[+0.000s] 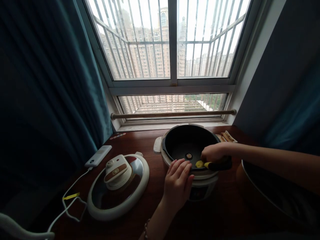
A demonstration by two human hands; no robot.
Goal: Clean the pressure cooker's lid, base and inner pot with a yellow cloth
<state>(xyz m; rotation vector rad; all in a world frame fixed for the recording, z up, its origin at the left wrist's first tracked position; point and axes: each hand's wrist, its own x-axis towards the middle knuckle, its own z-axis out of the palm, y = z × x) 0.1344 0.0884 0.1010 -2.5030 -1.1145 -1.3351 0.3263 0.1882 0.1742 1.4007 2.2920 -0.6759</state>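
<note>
An electric cooker [205,181] with a pale body stands on the table, its dark round inner pot [175,141] uncovered. My left hand [178,180] is at the pot's front left rim, with its fingers over the edge and its thumb lower on the outside. Over the pot's right side, my right hand [215,151] is closed around a black-and-yellow cloth [218,165]. Yellow parts of the cloth show at the front rim, and its dark part hangs over the right edge. My palm hides the rest of it.
Left of the cooker lies its glass lid [146,181] with a pale rim. A white power bank [98,156] with a cable [68,186] is beside the curtain [100,110]. A large dark bowl [265,193] stands at the right, under my forearm. Behind is a barred window [173,43].
</note>
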